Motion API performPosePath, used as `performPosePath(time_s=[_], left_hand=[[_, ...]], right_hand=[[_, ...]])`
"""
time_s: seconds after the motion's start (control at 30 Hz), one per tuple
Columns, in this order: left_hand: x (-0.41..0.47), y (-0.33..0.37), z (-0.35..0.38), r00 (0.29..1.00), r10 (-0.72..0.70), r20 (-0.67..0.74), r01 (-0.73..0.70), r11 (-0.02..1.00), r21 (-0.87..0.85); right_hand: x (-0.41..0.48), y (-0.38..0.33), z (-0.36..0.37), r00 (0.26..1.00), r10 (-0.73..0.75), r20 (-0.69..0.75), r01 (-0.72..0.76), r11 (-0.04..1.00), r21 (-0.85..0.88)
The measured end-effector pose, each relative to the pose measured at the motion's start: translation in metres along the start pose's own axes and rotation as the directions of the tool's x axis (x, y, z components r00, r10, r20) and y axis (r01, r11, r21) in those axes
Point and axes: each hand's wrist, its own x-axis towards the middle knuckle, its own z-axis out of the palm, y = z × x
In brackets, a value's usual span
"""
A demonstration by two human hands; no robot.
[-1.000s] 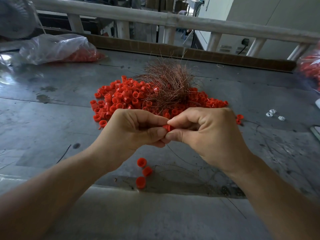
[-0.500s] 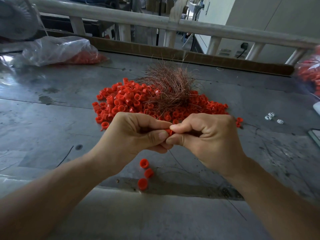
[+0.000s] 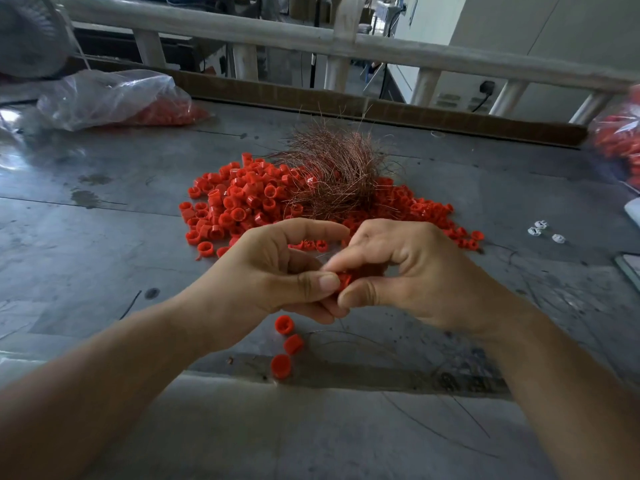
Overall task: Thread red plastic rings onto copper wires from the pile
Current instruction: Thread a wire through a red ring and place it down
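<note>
Frankly, the left hand (image 3: 263, 271) hides most of the red ring (image 3: 344, 280); any wire in it is too fine to see. Its curled fingers pinch the ring, and the right hand (image 3: 419, 271) pinches it too, above the desk (image 3: 104, 244), near the ring pile (image 3: 239, 202).

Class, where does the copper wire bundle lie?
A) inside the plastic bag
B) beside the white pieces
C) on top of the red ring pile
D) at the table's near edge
C: the wire bundle rests on the ring pile, beyond both hands.
</note>
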Motion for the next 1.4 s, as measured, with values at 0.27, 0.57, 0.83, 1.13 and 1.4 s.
performPosePath(time_s=[0.27,0.57,0.83,1.13,1.4], left_hand=[[-0.004,0.0,0.009,0.987,0.158,-0.01,-0.154,0.975,0.16],[-0.01,0.001,0.014,0.981,0.19,-0.023,-0.186,0.975,0.125],[-0.003,0.01,0.007,0.995,0.043,-0.086,-0.045,0.999,-0.016],[-0.002,0.014,-0.002,0.978,0.158,-0.136,-0.186,0.957,-0.225],[0.004,0.015,-0.015,0.858,0.165,-0.487,-0.122,0.985,0.118]], right_hand=[[-0.001,-0.009,0.006,0.997,-0.026,-0.073,0.016,0.991,-0.132],[-0.004,-0.012,0.014,0.992,-0.034,-0.122,0.019,0.992,-0.126],[0.001,-0.007,0.009,0.982,0.18,-0.063,-0.155,0.946,0.285],[0.001,-0.007,0.004,0.963,0.267,-0.037,-0.25,0.935,0.252],[0.0,0.001,0.007,0.981,0.191,-0.029,-0.193,0.976,-0.101]])
